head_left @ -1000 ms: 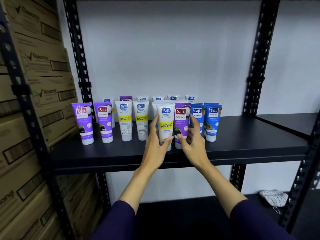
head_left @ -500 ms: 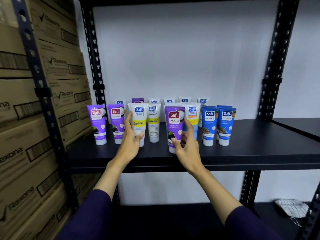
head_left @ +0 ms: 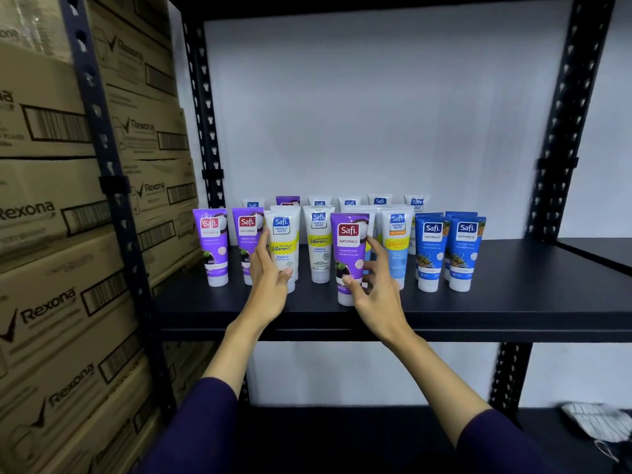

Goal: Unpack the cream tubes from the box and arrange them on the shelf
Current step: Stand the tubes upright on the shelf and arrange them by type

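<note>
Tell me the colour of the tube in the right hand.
Purple with a white cap; the tube in the right hand shows best in the head view.

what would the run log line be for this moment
left hand: grips white yellow-banded plastic tube | right hand: grips purple plastic tube | both upright on black metal shelf

Purple tubes (head_left: 349, 254), white-yellow tubes (head_left: 282, 248), blue tubes (head_left: 431, 251), black shelf (head_left: 513, 302), perhaps striped cloth (head_left: 596, 422)
</note>
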Available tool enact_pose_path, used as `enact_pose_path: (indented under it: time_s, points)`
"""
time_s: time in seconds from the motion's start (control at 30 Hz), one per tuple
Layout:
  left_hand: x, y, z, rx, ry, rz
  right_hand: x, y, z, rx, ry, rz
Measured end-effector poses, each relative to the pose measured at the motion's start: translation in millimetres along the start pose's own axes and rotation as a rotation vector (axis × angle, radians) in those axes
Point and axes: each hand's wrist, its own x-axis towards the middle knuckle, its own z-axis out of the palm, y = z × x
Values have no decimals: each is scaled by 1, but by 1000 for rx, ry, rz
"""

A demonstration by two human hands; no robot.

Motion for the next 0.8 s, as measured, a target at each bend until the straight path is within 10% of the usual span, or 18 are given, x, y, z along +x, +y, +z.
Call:
enact_pose_path:
  time_s: [0.37, 0.8]
  points:
    - [-59, -53, -100, 746, 229, -23, 12, -49, 119, 153, -260, -40]
    - [-76, -61, -117, 822, 166, 18, 36, -33, 203, 89, -318, 34]
